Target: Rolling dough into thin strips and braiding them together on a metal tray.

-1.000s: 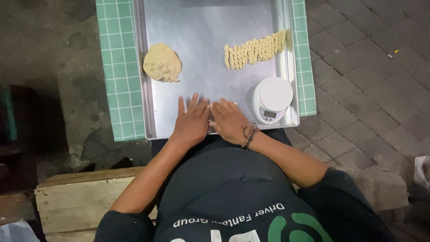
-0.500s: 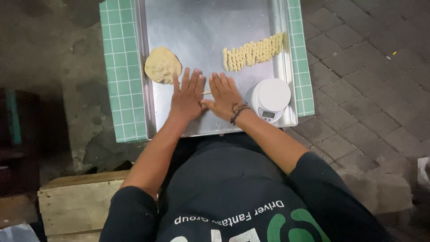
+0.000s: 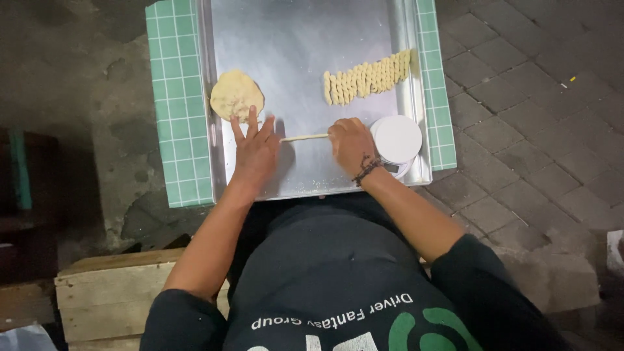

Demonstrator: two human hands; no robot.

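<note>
Steel tray [image 3: 305, 26], thin dough rope [image 3: 304, 137] spanning flat open left hand [image 3: 257, 148] and right hand [image 3: 351, 144] curled over its end

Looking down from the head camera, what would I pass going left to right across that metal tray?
Green tiled edge → flat round dough → left hand → thin rolled dough strand → right hand → white round scale → far tray rim.

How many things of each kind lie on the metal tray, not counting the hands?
Flat round dough piece: 1
Thin dough strand between the two hands: 1
Row of twisted dough pieces, too packed to count singly: 1 row
White round scale: 1
Total: 4 on the tray
</note>
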